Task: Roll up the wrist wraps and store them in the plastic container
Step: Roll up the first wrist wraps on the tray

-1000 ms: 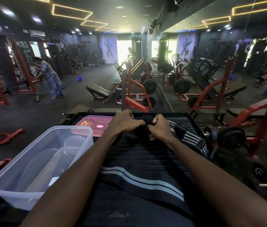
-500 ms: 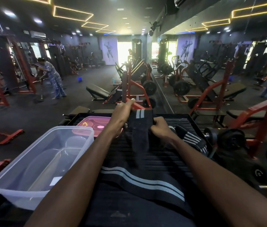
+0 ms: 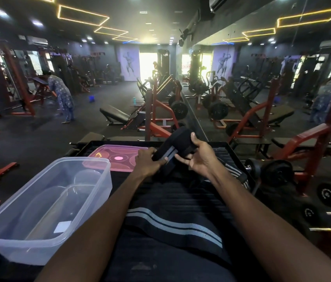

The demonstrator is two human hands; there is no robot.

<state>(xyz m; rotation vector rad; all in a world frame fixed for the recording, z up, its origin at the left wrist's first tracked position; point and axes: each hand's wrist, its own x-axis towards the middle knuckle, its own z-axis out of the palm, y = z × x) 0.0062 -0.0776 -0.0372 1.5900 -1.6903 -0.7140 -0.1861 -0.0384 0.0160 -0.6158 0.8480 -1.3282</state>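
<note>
While both hands — left hand (image 3: pixel 148 162), right hand (image 3: pixel 198 157) — clamp the black wrist wrap (image 3: pixel 177 144) above the tabletop's far edge, it looks soft, light, floppy — best pinched at its ends.

Wrist wrap (image 3: pixel 177 144) held in both hands: black with grey stripes at its near end; a second wrap (image 3: pixel 172 222) lying near on the black ribbed surface (image 3: pixel 181 200) is black with pale grey lengthwise stripes, and a third (image 3: pixel 234 174) at right is black with white stripes. Plastic container (image 3: pixel 44 202) at left: clear and colourless, with a small white label inside; lid (image 3: pixel 118 157) beyond it: translucent pink with a circular pattern. Gym frames (image 3: pixel 160 110) far off: red with black pads
</note>
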